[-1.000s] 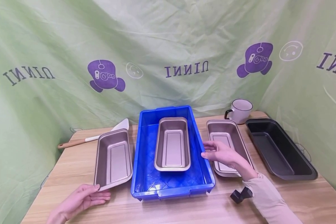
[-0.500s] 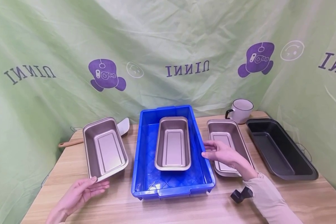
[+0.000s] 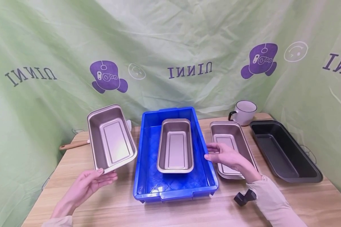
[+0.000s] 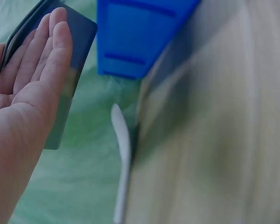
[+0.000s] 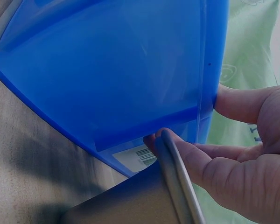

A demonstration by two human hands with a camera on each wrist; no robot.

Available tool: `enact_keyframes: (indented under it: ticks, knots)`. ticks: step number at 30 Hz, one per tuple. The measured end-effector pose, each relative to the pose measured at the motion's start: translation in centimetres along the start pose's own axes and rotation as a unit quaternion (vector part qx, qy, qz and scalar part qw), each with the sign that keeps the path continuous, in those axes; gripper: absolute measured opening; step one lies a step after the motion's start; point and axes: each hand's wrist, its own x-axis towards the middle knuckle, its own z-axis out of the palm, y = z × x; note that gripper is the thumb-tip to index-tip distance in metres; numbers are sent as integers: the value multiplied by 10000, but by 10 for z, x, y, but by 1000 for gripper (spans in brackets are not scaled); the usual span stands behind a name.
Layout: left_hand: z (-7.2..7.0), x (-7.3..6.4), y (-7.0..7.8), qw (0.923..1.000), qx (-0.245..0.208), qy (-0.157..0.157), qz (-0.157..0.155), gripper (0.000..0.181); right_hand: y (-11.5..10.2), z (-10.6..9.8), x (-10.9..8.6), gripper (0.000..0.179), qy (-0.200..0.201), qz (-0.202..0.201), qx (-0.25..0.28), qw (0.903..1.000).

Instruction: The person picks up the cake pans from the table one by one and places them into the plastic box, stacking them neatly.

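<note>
Spatula [image 3: 74, 145]: lies at your bench's far left, wooden handle outward, middle hidden from the head view.
Mug [image 3: 245, 113]: white, dark-rimmed, stands upright at back right, black handle toward your left.
Black pan [image 3: 284, 154]: sits open side up along your right.
Curtain [image 3: 153, 34]: green, purple-printed, hangs behind your bench [image 3: 130, 214].

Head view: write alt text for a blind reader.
A person's left hand holds a metal loaf pan above a wooden table; the right hand grips a blue bin, a similar pan inside. At right: another pan, a black pan and a white mug.
</note>
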Motion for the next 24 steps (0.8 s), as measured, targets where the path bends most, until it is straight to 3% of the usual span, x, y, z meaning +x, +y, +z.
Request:
enact_keyframes:
  ticks: [6,14,24]
  knots:
    - [12,18,7,9996,180,-158,128,53,-2,1,0,65,-59,-40,28,10000]
    - [20,42,5,9996,135,-202,123,51,-2,1,0,65,19,50,76,10000]
    - [27,75,-2,9988,326,-252,-258,45,0,1,0,66,86,59,86,9999]
